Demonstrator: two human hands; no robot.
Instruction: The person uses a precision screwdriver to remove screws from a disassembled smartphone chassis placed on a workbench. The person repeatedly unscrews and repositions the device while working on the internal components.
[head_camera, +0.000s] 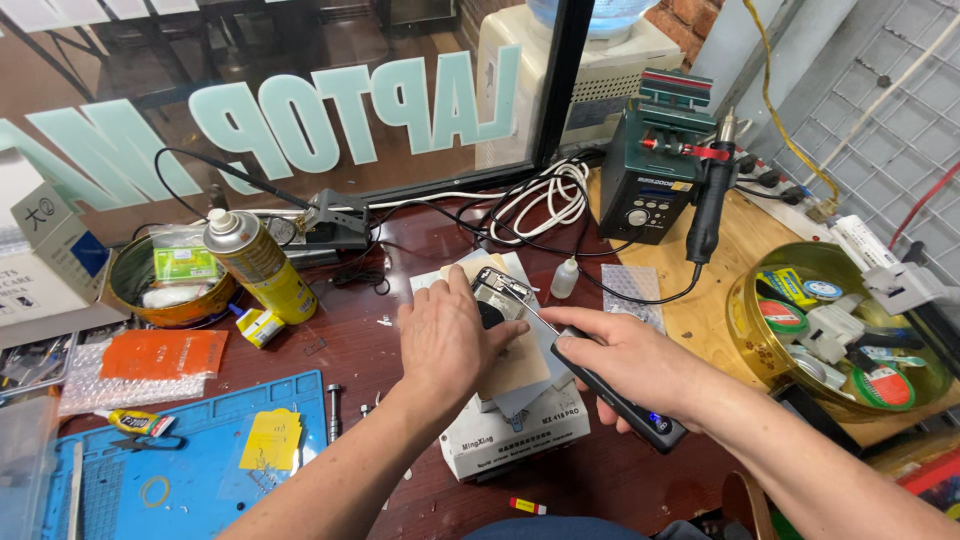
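Observation:
My left hand (452, 338) presses down on an opened phone (500, 297) that lies on a tan board (520, 365) atop a white box (510, 435). My right hand (625, 358) grips a black electric screwdriver (628, 400) with a small lit display; its thin bit reaches left onto the phone's upper edge. Much of the phone is hidden under my left hand.
A yellow spray can (255, 265) and a round tin (165, 290) stand at left, above a blue work mat (190, 465). A green hot-air station (660, 165) with its black handle (710, 205) sits behind. A gold bowl (745, 345) of tape rolls is right. Cables lie at the back.

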